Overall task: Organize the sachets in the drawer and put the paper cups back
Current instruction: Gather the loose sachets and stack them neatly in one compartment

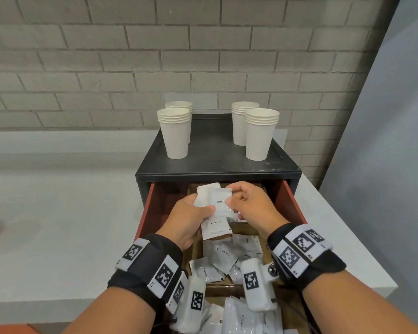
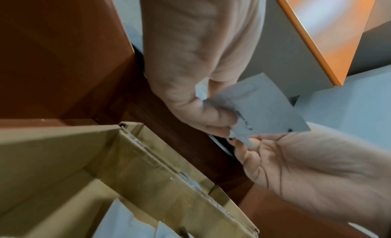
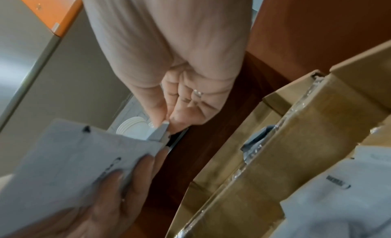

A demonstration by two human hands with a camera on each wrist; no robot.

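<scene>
Over the open drawer (image 1: 292,203) my left hand (image 1: 198,210) grips a small bunch of white sachets (image 1: 217,201), thumb pressed on top. My right hand (image 1: 237,198) pinches the right edge of the top sachet. In the left wrist view my left hand (image 2: 220,123) clamps a sachet (image 2: 264,108) while the right hand (image 2: 296,166) meets it from below. In the right wrist view my right hand (image 3: 167,123) nips a sachet corner beside the bunch (image 3: 63,166) in the left hand. Several stacks of paper cups (image 1: 174,133) stand on the black cabinet top (image 1: 215,155).
Loose sachets (image 1: 225,256) printed "Cream" and "Coffee" lie jumbled in cardboard compartments (image 2: 137,166) inside the drawer, with more (image 1: 239,314) nearest me. The cabinet sits on a white counter (image 1: 58,213) against a grey brick wall. The counter ends at the right (image 1: 372,273).
</scene>
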